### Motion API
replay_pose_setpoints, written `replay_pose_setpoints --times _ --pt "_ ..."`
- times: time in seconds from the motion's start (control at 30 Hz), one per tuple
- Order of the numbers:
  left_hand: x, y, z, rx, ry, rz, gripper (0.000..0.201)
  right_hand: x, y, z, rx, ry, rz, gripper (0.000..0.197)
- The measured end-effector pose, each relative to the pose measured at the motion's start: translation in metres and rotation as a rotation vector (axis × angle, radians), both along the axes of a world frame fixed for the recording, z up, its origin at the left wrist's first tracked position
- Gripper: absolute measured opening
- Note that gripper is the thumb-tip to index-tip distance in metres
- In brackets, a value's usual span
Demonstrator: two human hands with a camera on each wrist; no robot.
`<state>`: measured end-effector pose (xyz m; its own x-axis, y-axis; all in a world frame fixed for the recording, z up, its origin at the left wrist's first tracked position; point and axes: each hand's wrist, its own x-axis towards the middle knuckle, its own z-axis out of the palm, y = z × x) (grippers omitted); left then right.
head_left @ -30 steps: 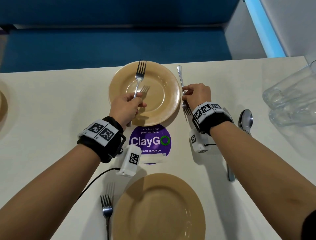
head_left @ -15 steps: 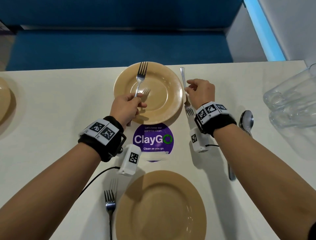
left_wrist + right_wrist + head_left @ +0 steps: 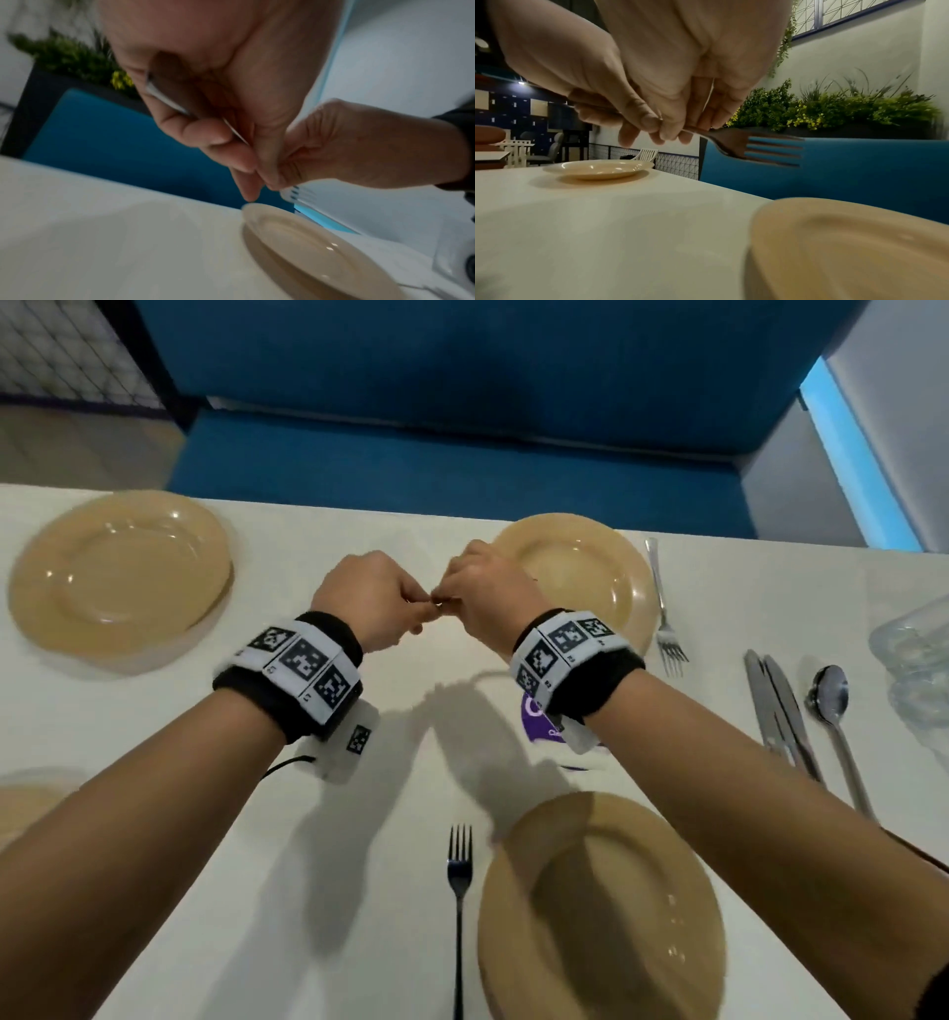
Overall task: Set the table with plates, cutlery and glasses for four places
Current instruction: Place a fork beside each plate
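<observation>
- Four tan plates were counted in the head view, left to right: the near-left plate (image 3: 20, 806), cut by the frame edge, the far-left plate (image 3: 119, 575), the near plate (image 3: 601, 911) and the far plate (image 3: 580, 577).
- Three forks: the held fork (image 3: 752, 147), the near fork (image 3: 458, 891) left of the near plate, and the far fork (image 3: 665, 613) right of the far plate. Two knives (image 3: 778, 711) and one spoon (image 3: 834, 726) lay further right, with the glasses (image 3: 914, 654) at the edge.
- The left hand (image 3: 372, 598) and right hand (image 3: 488, 598) met fingertip to fingertip above the table (image 3: 154, 711), both gripping the held fork; half a second earlier they were apart, the left holding it over the far plate, the right at the far fork.
- Only the wrist views showed the held fork: the left its handle, the right its tines.
</observation>
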<state>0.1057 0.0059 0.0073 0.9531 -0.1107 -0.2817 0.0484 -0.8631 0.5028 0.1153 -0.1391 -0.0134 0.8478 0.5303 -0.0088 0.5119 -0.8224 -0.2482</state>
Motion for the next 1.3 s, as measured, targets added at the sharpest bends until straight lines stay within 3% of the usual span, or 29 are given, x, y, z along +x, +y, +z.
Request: replay_pose_setpoints --times 0.13,0.33,0.4,0.57,0.8,0.87,1.1,1.3 --pt "0.003 0.08 0.014 0.026 -0.022 0.005 0.02 0.0 0.07 0.006 0.01 0.113 -0.127 0.025" --pt "0.021 0.198 0.016 -0.177 -0.19 0.29 0.037 0.011 0.164 -0.014 0.414 0.38 -0.581 0.019" --pt "0.028 0.22 0.009 -0.172 -0.169 0.292 0.039 0.017 0.181 -0.025 0.513 0.477 -0.715 0.021" --pt "0.05 0.234 -0.02 -0.087 -0.117 0.199 0.032 0.046 0.207 -0.051 0.601 0.593 -0.938 0.045" --pt "0.076 0.212 -0.057 0.008 -0.04 0.056 0.03 0.066 0.224 -0.067 0.631 0.621 -0.985 0.028" --pt "0.079 0.204 -0.059 0.006 -0.039 0.037 0.03 0.067 0.222 -0.069 0.671 0.591 -0.991 0.035" --pt "0.087 0.178 -0.067 0.109 0.05 -0.013 0.032 0.061 0.218 -0.071 0.448 0.455 -0.86 0.024" --pt "0.092 0.165 -0.062 0.289 0.055 -0.118 0.03 0.07 0.221 -0.072 0.421 0.432 -0.828 0.024"
